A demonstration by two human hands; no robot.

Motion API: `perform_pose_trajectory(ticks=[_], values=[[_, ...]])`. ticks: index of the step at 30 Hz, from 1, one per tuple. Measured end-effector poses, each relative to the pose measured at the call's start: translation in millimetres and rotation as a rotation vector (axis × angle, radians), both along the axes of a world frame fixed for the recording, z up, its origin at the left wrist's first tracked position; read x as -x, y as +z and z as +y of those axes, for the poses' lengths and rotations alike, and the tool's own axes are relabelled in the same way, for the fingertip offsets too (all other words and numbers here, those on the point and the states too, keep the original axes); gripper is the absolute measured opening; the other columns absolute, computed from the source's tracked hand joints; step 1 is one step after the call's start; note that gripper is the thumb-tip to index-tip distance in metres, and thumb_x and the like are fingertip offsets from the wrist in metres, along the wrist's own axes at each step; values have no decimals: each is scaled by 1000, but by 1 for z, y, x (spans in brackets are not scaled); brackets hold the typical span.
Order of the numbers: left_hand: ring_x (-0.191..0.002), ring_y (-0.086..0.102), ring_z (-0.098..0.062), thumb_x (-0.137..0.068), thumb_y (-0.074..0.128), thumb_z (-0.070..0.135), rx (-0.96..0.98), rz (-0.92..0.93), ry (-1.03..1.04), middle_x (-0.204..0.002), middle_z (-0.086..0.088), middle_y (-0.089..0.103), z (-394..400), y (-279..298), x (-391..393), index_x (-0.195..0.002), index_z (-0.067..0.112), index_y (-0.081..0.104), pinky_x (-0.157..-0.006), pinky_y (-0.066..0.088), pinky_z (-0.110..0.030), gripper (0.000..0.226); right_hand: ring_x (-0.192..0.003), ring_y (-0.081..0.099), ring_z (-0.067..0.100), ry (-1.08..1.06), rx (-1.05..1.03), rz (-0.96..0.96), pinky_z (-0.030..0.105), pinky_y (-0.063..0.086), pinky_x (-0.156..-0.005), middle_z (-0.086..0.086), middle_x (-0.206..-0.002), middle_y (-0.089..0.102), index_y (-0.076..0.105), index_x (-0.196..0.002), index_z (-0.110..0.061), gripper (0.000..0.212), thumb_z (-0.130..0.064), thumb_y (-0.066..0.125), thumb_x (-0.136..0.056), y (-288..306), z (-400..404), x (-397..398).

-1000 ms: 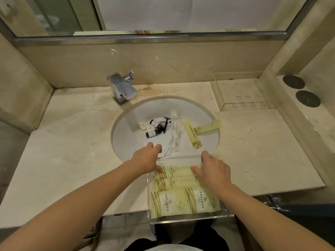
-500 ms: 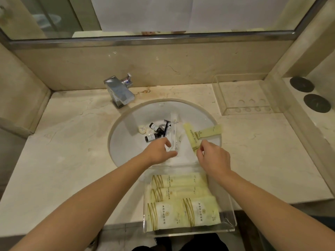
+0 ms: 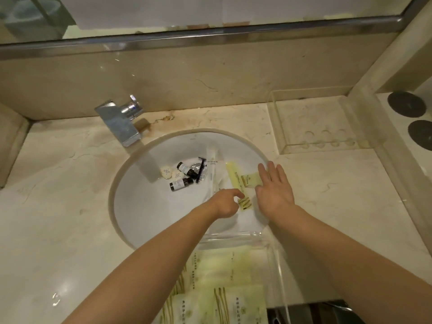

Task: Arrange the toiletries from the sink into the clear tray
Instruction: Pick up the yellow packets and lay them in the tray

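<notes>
Both my hands in sink (image 3: 140, 206). Left grip (image 3: 225, 203) pinching long sachet (image 3: 238, 183); right grip (image 3: 274, 188) released, flat on short sachet (image 3: 251, 180). Next: lift both into tray (image 3: 278, 265).

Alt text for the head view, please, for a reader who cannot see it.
Two bare hands reach into a white round sink: the left hand touches a long yellow packet, the right hand lies flat, open, on another. Small dark bottles lie nearby; a clear tray sits in front.
</notes>
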State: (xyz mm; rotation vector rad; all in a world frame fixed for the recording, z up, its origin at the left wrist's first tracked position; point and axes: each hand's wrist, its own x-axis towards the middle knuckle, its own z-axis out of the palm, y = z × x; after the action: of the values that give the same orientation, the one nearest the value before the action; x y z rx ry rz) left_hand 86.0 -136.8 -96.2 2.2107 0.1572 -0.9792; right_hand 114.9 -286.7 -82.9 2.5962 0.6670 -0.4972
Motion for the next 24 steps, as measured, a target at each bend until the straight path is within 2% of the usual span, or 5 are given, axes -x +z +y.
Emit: perform_pose_trajectory(ticks=[7, 11, 16, 20, 24], values=[[-137, 39, -33, -92, 39, 5, -104, 37, -55, -153, -14, 31, -24, -29, -30, -147, 29, 34, -110, 35, -36, 60, -145, -2, 41, 1, -182, -46, 50, -2, -119, 15, -159, 11, 63, -121, -19, 36, -28, 42, -94, -4, -23, -10], [-128, 45, -37, -92, 37, 5, -224, 64, -224, -145, -14, 31, -32, -37, -40, -144, 31, 37, -105, 42, -41, 58, -141, 22, 42, 7, -233, -73, 50, 16, -117, 18, -147, 38, 74, -99, -10, 26, -21, 54, -87, -13, -30, -13], [-105, 54, -33, -93, 42, 15, -412, -1, -307, -124, -12, 39, -42, -43, -42, -125, 19, 52, -88, 47, -41, 34, -105, 53, 38, 10, -380, -171, 45, 44, -87, 16, -113, 60, 71, -68, -6, 8, -9, 71, -60, -13, -36, -12], [-99, 60, -32, -93, 46, 26, -424, -76, -149, -109, -15, 58, -40, -42, -45, -103, 6, 61, -76, 47, -37, 27, -83, 55, 34, -44, -426, -175, 39, 50, -68, 13, -97, 62, 69, -67, -5, 23, 1, 75, -45, -6, -36, -10], [-96, 61, -30, -83, 54, 5, -385, -74, 18, -106, -13, 63, -25, -36, -44, -101, 7, 58, -74, 50, -35, 18, -72, 53, 28, -193, -560, -181, 31, 42, -54, 12, -84, 56, 66, -72, -2, 33, 18, 70, -47, -5, -32, -12]])
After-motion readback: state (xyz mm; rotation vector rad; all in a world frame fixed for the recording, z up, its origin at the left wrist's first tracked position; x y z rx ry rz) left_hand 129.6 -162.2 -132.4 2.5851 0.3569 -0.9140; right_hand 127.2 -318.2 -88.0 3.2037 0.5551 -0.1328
